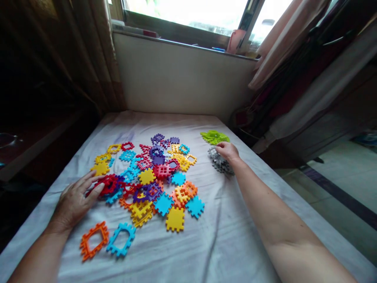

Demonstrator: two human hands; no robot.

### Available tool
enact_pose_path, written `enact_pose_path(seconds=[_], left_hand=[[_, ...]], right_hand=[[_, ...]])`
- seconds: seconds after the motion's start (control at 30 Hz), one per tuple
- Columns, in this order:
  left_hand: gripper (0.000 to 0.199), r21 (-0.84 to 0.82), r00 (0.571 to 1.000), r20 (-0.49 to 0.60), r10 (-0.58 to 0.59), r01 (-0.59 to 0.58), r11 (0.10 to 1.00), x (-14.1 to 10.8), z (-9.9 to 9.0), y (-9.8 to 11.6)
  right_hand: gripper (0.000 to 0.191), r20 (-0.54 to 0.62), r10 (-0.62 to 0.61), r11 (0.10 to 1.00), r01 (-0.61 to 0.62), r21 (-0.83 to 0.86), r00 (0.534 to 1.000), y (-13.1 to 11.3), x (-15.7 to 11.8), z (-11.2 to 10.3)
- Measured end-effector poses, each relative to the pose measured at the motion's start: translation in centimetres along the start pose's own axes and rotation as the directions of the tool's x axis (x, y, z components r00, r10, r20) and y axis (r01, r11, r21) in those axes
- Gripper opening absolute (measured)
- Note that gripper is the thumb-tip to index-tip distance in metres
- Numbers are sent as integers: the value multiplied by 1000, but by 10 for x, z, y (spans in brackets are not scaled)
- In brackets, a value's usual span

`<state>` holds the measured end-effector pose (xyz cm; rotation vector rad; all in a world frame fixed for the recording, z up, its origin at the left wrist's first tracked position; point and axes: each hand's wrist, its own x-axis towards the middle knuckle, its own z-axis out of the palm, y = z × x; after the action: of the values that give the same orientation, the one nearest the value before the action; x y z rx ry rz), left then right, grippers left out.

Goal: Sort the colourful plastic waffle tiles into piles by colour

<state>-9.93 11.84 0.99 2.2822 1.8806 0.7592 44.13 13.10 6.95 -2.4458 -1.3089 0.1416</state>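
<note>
My right hand point(228, 151) is at the right of the bed, pinching a grey interlocking tile point(212, 152) by its edge. Under it lies a small pile of grey tiles point(221, 167), partly hidden by the hand. Just behind sits a pile of lime-green tiles point(215, 136). On the left, my left hand point(75, 198) rests with fingers stretched out and apart against red tiles point(108, 184) at the side of a large mixed heap. Yellow tiles point(101, 169) lie just beyond its fingertips. The heap also holds purple tiles point(158, 159) and blue tiles point(163, 203).
An orange frame tile point(94, 240) and a blue frame tile point(121, 239) lie apart near the front. The pale sheet point(235, 239) is wrinkled. A wall point(182, 78) and window stand behind, a curtain point(88, 51) at left, hanging clothes point(294, 106) at right.
</note>
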Motion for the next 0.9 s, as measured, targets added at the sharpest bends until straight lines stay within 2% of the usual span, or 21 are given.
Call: enact_pose_path(seconds=[0.13, 0.23, 0.33, 0.43, 0.5, 0.57, 0.7, 0.9], left_hand=[[49, 8, 1000, -28, 7, -7, 1000, 0, -1, 3], [53, 25, 1000, -16, 2, -1, 1000, 0, -2, 5], [53, 23, 1000, -17, 3, -2, 1000, 0, -2, 5], [49, 7, 999, -32, 17, -17, 1000, 0, -1, 4], [49, 5, 1000, -21, 17, -17, 1000, 0, -1, 3], [53, 11, 1000, -4, 8, -7, 1000, 0, -1, 3], [59, 23, 1000, 15, -7, 7, 1000, 0, -1, 0], [54, 35, 1000, -12, 26, -26, 999, 0, 2, -3]], right_hand=[[30, 40, 8, 993, -4, -122, 999, 4, 2, 4], [33, 25, 11, 977, -6, -212, 1000, 2, -5, 6], [42, -30, -136, 957, 123, -262, 990, -1, -23, 11], [53, -2, -358, 878, 336, -341, 934, 0, -45, 21], [49, 53, -415, 830, 402, -388, 908, 6, -55, 29], [42, 63, -419, 820, 407, -402, 906, 15, -60, 33], [37, 7, -422, 832, 391, -393, 907, 37, -52, 31], [36, -71, -406, 851, 348, -394, 911, 68, -16, 30]])
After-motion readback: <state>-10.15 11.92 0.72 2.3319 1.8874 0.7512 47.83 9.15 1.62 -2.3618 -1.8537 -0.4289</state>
